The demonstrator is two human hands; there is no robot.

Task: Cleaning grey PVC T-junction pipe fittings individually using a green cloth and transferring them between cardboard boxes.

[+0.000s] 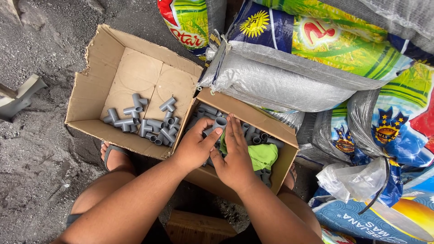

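Observation:
Both hands are inside a small cardboard box [285, 135] filled with several grey plastic pipe fittings [256, 135]. My left hand [195, 145] pinches one grey pipe fitting [218, 124] between thumb and fingers at the box's near left. My right hand [235, 158] lies flat beside it, fingers stretched over the fittings, holding nothing I can see. A green cloth [263, 156] lies in the box just right of my right hand.
A larger open cardboard box [95, 77] to the left holds several grey tee fittings [144, 122]. Woven sacks [289, 77] are piled behind and to the right, with a clear plastic bag [352, 180]. Dark gritty ground [31, 149] lies on the left. My sandalled foot [115, 158] is below the large box.

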